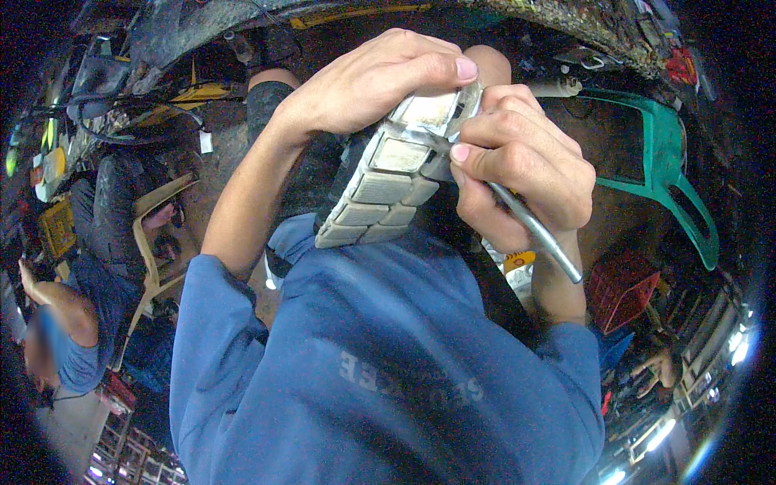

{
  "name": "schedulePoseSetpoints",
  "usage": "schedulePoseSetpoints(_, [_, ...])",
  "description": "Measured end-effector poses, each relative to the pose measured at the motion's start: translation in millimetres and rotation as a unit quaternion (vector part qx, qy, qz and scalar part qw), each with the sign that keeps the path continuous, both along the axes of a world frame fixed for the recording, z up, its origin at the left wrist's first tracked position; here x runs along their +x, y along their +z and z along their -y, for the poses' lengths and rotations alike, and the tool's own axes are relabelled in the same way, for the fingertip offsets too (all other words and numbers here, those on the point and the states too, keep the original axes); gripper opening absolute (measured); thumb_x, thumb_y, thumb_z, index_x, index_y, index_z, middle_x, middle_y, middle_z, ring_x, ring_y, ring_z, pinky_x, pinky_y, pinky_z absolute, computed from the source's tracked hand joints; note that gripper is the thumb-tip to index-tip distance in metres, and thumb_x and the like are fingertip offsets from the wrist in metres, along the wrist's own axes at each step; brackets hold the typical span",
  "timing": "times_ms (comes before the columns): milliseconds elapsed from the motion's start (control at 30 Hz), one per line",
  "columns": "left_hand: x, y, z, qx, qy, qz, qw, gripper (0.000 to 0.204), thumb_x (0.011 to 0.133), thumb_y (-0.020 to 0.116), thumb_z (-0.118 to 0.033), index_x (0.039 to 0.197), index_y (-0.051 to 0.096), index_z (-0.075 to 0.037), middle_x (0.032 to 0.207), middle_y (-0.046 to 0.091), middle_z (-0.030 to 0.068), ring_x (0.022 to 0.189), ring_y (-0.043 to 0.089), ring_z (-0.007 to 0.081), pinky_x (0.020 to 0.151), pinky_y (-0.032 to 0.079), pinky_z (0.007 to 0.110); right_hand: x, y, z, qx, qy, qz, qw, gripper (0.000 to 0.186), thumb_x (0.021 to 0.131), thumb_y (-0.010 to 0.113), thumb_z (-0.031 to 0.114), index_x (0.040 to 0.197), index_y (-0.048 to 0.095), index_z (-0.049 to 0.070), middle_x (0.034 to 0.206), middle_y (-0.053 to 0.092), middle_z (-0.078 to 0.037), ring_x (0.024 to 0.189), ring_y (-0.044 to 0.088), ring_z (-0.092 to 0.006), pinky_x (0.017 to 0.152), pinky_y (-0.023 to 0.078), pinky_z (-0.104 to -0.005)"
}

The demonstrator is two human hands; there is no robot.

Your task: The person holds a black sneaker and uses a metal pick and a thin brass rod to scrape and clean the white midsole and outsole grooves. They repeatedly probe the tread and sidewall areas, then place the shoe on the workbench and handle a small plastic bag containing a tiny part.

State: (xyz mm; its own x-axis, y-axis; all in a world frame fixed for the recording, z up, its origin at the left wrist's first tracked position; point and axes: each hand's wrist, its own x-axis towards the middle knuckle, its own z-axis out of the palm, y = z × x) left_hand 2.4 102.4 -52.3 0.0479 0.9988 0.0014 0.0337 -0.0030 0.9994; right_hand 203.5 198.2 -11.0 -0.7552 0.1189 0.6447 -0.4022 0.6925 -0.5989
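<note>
A long pale part [388, 187], set with rows of grey rectangular blocks, slants up from my lap. My left hand [380, 81] is closed over its upper end, the thumb lying along the top edge. In my right hand [525, 158] is a slim metal rod tool [537, 234], its bare end sticking out below the palm. Its working end, partly covered by my fingers, lies against the part's upper blocks. The right fingers also rest along the part's right edge. One upper block looks lighter than the lower ones.
To the right stand a green plastic chair [659, 153] and a red crate [622, 287]. At the left are a beige chair frame [149, 242] and another person [77, 323] in blue. Cables [105, 133] and dark clutter line the far side.
</note>
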Motion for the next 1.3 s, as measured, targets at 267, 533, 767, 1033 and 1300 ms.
schedulePoseSetpoints(267, [1, -2, -1, 0.002, 0.005, -0.008, 1.000, 0.048, 0.109, 0.058, -0.041, 0.091, 0.065, 0.002, 0.079, 0.063, 0.0073, 0.079, 0.059, 0.0175, 0.074, 0.047, 0.038, 2, 1, -1, 0.007, -0.004, 0.002, 1.000, 0.025, 0.064, 0.080, -0.002, 0.087, 0.070, 0.000, 0.084, 0.067, -0.012, 0.077, 0.070, -0.0332, 0.079, 0.058, -0.0433])
schedulePoseSetpoints(533, [-1, -1, 1, 0.019, 0.007, -0.012, 1.000, 0.047, 0.109, 0.058, -0.040, 0.091, 0.065, 0.003, 0.080, 0.064, 0.0081, 0.079, 0.059, 0.0182, 0.075, 0.047, 0.039, -2, 1, -1, 0.010, 0.011, -0.002, 1.000, 0.032, 0.055, 0.080, 0.003, 0.080, 0.062, 0.003, 0.085, 0.063, -0.011, 0.076, 0.064, -0.0333, 0.072, 0.053, -0.0434])
schedulePoseSetpoints(767, [-1, 0, 1, 0.017, 0.005, -0.010, 1.000, 0.046, 0.108, 0.059, -0.040, 0.091, 0.065, 0.003, 0.080, 0.062, 0.0080, 0.079, 0.059, 0.0182, 0.075, 0.047, 0.039, -2, -2, -1, 0.011, 0.006, -0.008, 1.000, 0.031, 0.054, 0.079, 0.002, 0.076, 0.057, 0.004, 0.082, 0.060, -0.011, 0.074, 0.062, -0.0334, 0.069, 0.051, -0.0419])
schedulePoseSetpoints(1033, [0, 1, 0, 0.018, 0.006, -0.023, 1.000, 0.047, 0.108, 0.059, -0.041, 0.091, 0.064, 0.003, 0.079, 0.062, 0.0080, 0.079, 0.059, 0.0184, 0.073, 0.047, 0.039, -1, 1, -1, 0.003, -0.001, -0.005, 1.000, 0.030, 0.053, 0.076, 0.000, 0.074, 0.055, 0.004, 0.078, 0.056, -0.010, 0.071, 0.060, -0.0325, 0.066, 0.049, -0.0410])
schedulePoseSetpoints(1300, [-10, 18, 10, 0.045, 0.066, -0.071, 0.994, 0.046, 0.108, 0.057, -0.039, 0.094, 0.066, 0.004, 0.084, 0.064, 0.0094, 0.079, 0.060, 0.0211, 0.074, 0.048, 0.039, 7, 5, 4, -0.159, -0.062, -0.080, 0.982, 0.019, 0.078, 0.073, -0.012, 0.095, 0.072, -0.005, 0.091, 0.075, -0.019, 0.085, 0.077, -0.0313, 0.077, 0.063, -0.0426])
